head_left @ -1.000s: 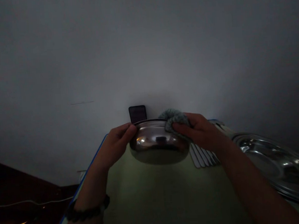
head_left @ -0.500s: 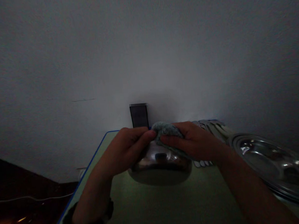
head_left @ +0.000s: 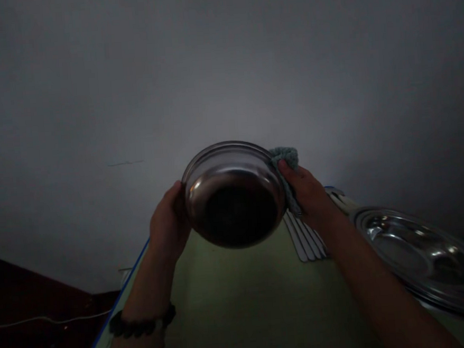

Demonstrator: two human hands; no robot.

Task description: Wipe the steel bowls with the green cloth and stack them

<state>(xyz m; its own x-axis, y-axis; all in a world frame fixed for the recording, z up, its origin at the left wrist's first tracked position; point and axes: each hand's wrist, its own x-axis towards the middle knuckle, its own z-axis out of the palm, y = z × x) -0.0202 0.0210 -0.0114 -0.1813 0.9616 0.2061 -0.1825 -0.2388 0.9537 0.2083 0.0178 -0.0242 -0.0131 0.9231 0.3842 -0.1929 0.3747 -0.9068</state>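
Observation:
A shiny metal bowl [head_left: 236, 176] is held up over the table, tilted so that its rounded underside faces me. My left hand [head_left: 169, 226] grips its left side, the fingers partly hidden behind it. At the right rim, my right hand [head_left: 311, 197] is closed on a grey-green cloth [head_left: 286, 156], which it presses against the bowl. The thumb lies over the cloth, while the other fingers are mostly out of sight. The inside of the bowl is turned away from view.
Several flat metal cutlery handles [head_left: 306, 240] lie in a row beyond my right forearm. Stacked metal divided plates [head_left: 412, 251] stand at the right of the pale green table [head_left: 241, 300]. A grey wall [head_left: 224, 63] rises behind; a white cable [head_left: 47, 318] runs at the lower left.
The bowl has risen and tipped, showing its underside. My hands have moved apart to its two sides, the cloth going right with my right hand. The dark upright object behind is now hidden.

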